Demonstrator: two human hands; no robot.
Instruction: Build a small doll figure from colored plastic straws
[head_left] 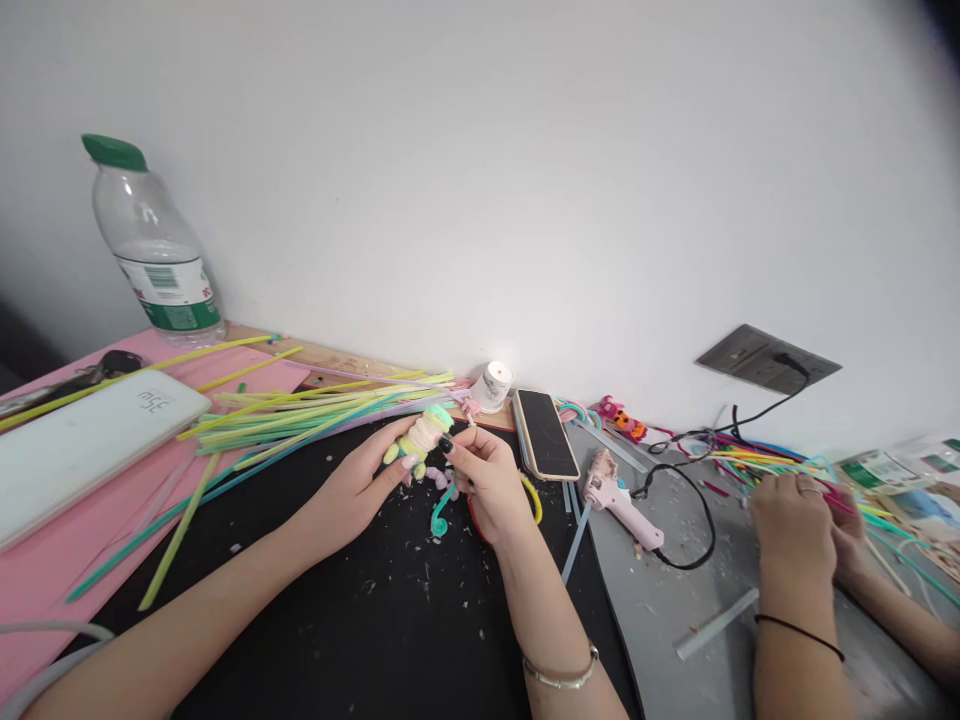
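At the far left a clear bottle with a green cap stands against the wall, and a knock could tip it over the pink sheet and the white power bank. Loose fuzzy stems fan out over the edge of the black mat, close enough that a sleeve or forearm might drag them along. Near the middle, just above the mat, the person's left hand has its thumb and fingers pinching a small fuzzy figure of yellow, cream and green; too hard a squeeze might flatten its pile or bend its shape. The right hand pinches the figure's right edge with thumb and forefinger; whether a small piece sits between them cannot be told, but a tug there could pull a part loose. Behind, a white cup shows a bright spot on top; if that is a flame, the stems beside it could scorch. Right of the phone, the pink glue gun lies on the grey desk; if hot, its nozzle could burn a straying wrist, and its looping black cord could snag the co-worker's hands.
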